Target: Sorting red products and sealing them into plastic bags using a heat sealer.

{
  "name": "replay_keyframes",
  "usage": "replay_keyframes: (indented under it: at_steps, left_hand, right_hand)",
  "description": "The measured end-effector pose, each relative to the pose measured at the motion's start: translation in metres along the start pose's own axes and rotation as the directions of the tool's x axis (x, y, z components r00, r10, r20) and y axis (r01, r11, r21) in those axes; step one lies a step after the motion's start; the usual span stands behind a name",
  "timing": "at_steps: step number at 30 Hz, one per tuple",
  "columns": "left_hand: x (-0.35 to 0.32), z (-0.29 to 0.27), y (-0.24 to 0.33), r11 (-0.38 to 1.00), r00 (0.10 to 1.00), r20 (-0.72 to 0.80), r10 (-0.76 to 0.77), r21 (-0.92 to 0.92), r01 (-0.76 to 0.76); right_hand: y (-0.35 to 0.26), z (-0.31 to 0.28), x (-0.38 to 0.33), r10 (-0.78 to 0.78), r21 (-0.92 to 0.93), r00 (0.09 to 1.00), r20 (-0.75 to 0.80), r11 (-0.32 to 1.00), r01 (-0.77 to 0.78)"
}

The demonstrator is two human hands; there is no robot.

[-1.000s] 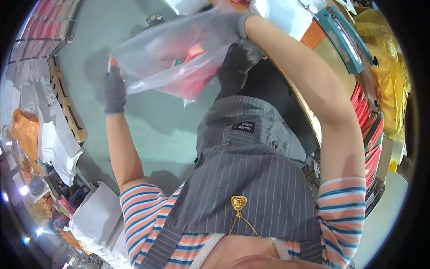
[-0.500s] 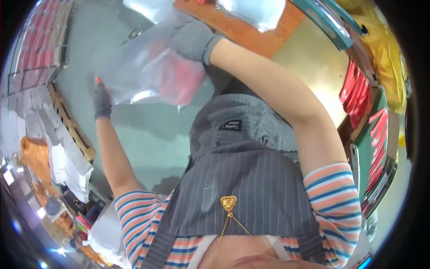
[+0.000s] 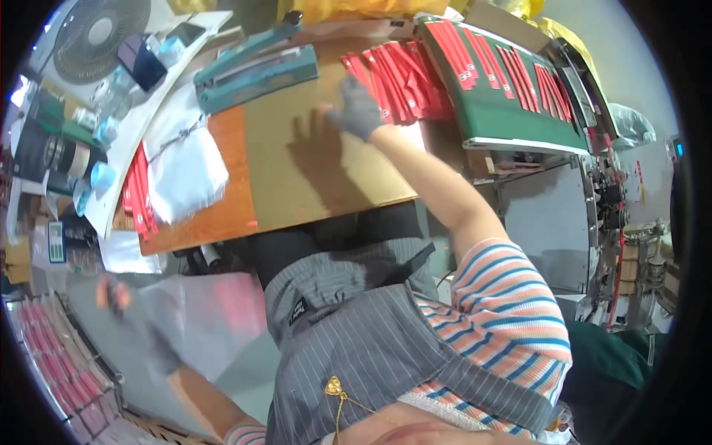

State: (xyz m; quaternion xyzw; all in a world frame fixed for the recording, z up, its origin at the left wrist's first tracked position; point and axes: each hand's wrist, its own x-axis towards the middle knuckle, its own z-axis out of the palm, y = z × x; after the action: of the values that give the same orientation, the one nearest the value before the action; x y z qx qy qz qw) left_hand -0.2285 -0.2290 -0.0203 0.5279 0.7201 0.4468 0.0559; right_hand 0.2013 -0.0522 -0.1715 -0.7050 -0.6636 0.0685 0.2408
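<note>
Left gloved hand [image 3: 141, 334] clamped on blurred clear plastic bag [image 3: 200, 319], right gloved hand [image 3: 356, 111] spread empty beside flat red strips [image 3: 393, 85]; best gather them squarely.

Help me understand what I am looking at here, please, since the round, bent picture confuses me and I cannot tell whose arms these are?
This is one view from a wide fisheye camera worn on a person's head and looking down, which is why straight edges curve near the rim. The striped sleeves and grey striped apron belong to the wearer. Both hands wear grey gloves. The right hand reaches out over the brown work table, next to a fanned row of red strips; it seems to hold nothing. The left hand hangs low beside the table, blurred, gripping a clear plastic bag with something red inside. On the table also lie a teal heat sealer and a pile of white bags. More red strips lie on the green conveyor to the right.
</note>
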Motion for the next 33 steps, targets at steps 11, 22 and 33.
replay_keyframes:
  at_steps: [11, 22, 33]
  left_hand:
    - [-0.018, 0.386, 0.068, 0.854, 0.697, 0.502, 0.512, -0.215, -0.473]
    - [-0.035, 0.47, 0.087, 0.762, 0.697, 0.308, 0.648, -0.283, -0.583]
    - [-0.037, 0.468, 0.089, 0.751, 0.71, 0.25, 0.658, -0.279, -0.598]
  right_hand:
    - [0.151, -0.041, 0.07, 0.569, -0.006, 0.822, 0.032, 0.822, -0.569]
    - [0.108, -0.028, -0.057, 0.574, 0.721, 0.781, -0.248, 0.647, -0.246]
    - [0.088, -0.02, -0.17, 0.183, -0.021, 0.925, -0.332, 0.979, -0.201]
